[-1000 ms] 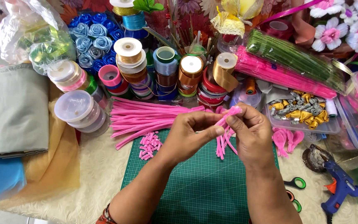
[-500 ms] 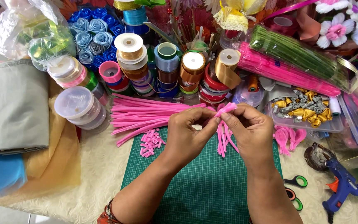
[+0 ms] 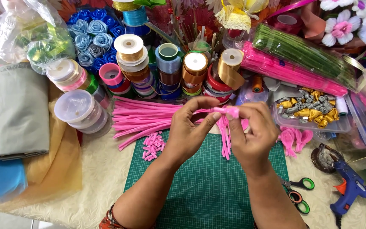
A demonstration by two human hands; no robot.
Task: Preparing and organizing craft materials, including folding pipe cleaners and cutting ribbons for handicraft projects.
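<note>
Pink pipe cleaner (image 3: 225, 111) in pinched grip

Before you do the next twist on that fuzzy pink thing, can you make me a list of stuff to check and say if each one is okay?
1. Both hands on the piece: left hand and right hand pinch the pink fuzzy piece between the fingertips. Ok.
2. Work sits over the green cutting mat. Ok.
3. Spare pink pipe cleaners lie just left of the hands. Ok.
4. Small cut pink bits piled at the mat's edge, clear of the hands. Ok.
5. Scissors lie right of the mat, away from the fingers. Ok.
6. Blue glue gun hot or cold: cannot tell.
</note>
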